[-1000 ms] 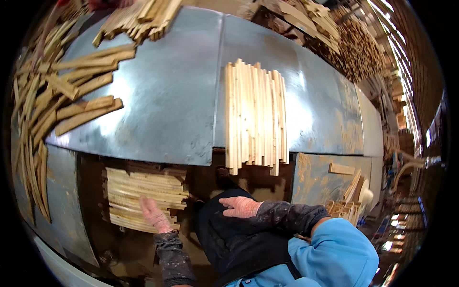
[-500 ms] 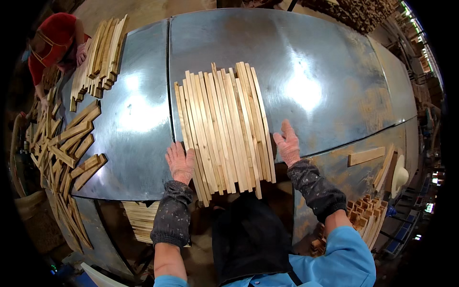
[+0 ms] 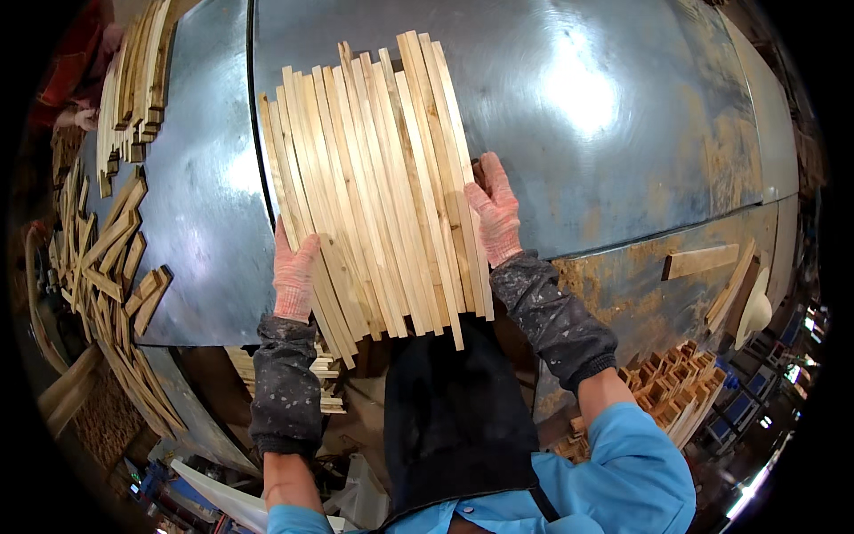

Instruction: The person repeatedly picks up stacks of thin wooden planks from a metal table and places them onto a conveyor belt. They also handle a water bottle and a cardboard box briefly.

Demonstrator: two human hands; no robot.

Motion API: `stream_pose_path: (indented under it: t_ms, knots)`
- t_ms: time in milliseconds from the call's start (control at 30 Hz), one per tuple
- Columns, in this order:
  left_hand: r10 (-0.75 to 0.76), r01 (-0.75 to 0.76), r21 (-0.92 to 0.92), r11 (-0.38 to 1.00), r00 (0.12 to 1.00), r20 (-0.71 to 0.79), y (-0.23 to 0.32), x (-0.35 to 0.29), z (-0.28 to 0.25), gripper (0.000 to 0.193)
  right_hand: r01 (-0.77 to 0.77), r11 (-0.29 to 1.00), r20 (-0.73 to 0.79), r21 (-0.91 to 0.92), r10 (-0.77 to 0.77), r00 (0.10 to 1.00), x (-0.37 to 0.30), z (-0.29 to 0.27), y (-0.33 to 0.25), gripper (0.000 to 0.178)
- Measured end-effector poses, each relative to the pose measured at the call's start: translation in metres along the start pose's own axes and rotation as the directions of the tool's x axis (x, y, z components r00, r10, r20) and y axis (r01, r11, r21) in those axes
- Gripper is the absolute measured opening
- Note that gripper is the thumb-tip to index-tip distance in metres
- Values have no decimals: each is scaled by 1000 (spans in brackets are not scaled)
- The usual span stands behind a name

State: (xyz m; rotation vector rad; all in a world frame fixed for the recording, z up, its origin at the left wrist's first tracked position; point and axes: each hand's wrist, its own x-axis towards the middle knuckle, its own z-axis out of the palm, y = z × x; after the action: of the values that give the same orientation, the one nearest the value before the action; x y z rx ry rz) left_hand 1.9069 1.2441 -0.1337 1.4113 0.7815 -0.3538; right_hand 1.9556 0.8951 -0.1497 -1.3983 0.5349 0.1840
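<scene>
Pale narrow wooden strips (image 3: 378, 196): side-by-side row, grey metal table (image 3: 654, 160).
Left pink-gloved hand (image 3: 294, 274): fingers extended against left edge.
Right pink-gloved hand (image 3: 496, 214): likewise, right edge.

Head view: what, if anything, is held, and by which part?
The row of wooden strips: left hand against its left long edge, right hand against its right; whether firmly gripped cannot be told.

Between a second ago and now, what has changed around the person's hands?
The left gloved hand moved up from the lower strip stack to the left side of the wooden strip row; the right gloved hand moved forward from over the black apron to the row's right side. Both now touch the row, which still overhangs the metal table.
</scene>
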Motion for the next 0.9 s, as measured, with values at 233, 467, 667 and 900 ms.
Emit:
stream_pose_path:
  t_ms: [233,467,667,900]
  knots:
    - [-105,136,-203,970,982,158,20,0,-5,91,-182,962,124,-204,210,970,11,9,-36,94]
    - [-135,196,-316,928,969,205,16,-9,-9,87,-319,904,206,-284,382,901,19,12,-56,87]
    - [-94,163,-310,937,970,224,31,-16,-24,84,-340,895,223,-291,408,885,12,28,-67,75]
    - [121,-26,-449,893,976,183,27,-21,-37,80,-194,961,421,-196,261,868,21,46,-90,71]
